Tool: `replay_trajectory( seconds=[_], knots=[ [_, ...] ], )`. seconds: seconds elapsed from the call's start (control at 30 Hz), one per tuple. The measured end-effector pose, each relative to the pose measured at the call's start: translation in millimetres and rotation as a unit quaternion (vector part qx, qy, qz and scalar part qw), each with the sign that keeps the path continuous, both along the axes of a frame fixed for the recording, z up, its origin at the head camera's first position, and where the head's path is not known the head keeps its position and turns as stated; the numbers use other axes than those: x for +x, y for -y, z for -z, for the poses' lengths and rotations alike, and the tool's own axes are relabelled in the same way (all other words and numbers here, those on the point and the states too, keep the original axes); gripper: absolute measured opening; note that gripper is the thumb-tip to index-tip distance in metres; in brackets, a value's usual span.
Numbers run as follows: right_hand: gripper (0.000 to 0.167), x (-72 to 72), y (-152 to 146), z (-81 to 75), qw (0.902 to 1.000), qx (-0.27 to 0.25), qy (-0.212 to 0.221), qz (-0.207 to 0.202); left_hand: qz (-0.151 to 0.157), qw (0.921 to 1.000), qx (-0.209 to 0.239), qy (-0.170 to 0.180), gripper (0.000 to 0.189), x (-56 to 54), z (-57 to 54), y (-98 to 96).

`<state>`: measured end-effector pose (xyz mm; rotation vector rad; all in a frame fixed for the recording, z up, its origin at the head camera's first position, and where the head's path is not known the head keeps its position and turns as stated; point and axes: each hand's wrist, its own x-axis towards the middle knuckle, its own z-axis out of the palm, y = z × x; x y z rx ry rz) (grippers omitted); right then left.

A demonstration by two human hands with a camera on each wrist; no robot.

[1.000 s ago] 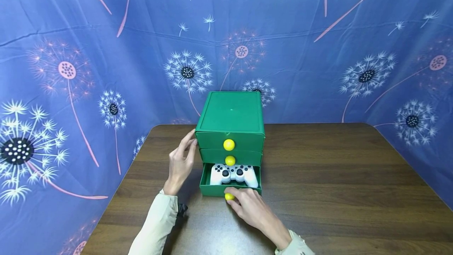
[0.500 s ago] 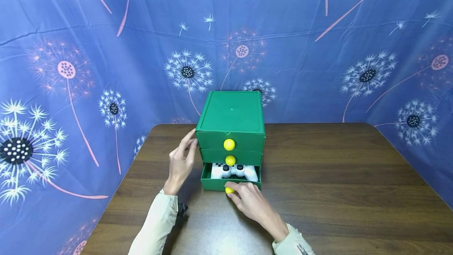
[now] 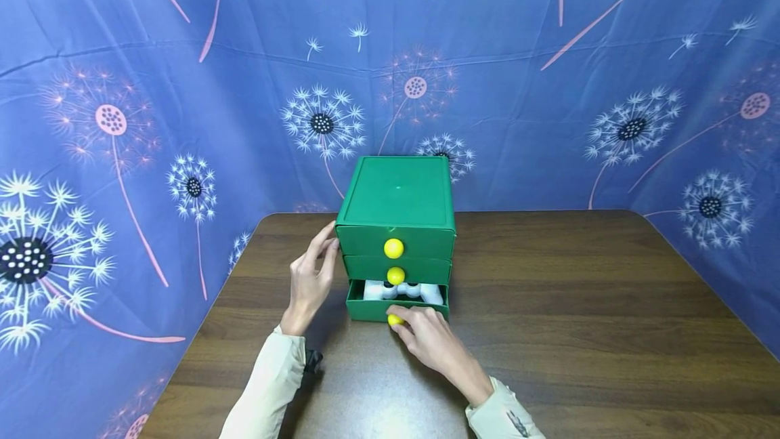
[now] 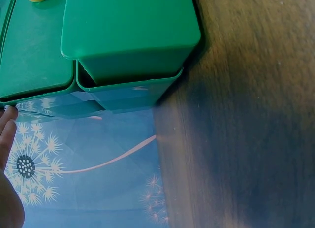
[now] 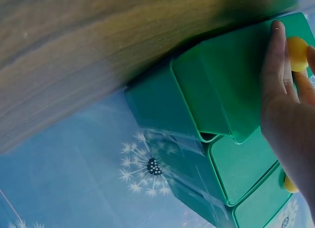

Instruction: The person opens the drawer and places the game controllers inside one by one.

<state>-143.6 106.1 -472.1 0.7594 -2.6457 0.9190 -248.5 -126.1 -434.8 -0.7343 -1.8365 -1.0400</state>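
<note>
A green drawer unit [image 3: 397, 192] with three drawers and yellow ball knobs stands on the table. Its bottom drawer [image 3: 365, 311] is pulled partly out, while the upper two are closed. Inside the bottom drawer lies a white game controller [image 3: 372, 290], partly hidden under the middle drawer. My right hand [image 3: 430, 343] pinches the bottom drawer's yellow knob [image 5: 297, 53] between thumb and fingers. On the unit's left side, my left hand [image 3: 309, 288] rests its fingertips near the upper front edge. In the left wrist view, only some fingers [image 4: 7, 134] and part of that hand show.
The brown wooden table [image 3: 585, 330] extends to both sides of the unit. Behind it hangs a blue cloth [image 3: 518, 127] with a dandelion print. A small black object [image 3: 313, 360] sits at the left sleeve.
My right hand has pushed the bottom drawer inward by its knob, so less of the controller shows. The left hand stays in place against the unit.
</note>
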Motion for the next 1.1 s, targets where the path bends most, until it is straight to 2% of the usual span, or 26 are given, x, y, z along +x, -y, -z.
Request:
replay_trajectory(
  seconds=[0.23,0.53,1.1],
  knots=[
    [0.016,-5.2,0,1.2,0.9999,-0.004,0.01,0.002,-0.002,1.0,0.001,0.0,0.048,0.4,-0.4,0.8],
    [0.02,-12.8,-2,2.5,0.9999,-0.002,-0.012,0.007,0.0,1.0,0.004,0.0,0.047,0.1,-0.5,0.1],
    [0.021,-22.2,-5,0.7,0.9999,-0.008,0.008,0.013,0.004,1.0,0.008,0.002,0.045,0.3,-1.3,-0.7]
  ],
)
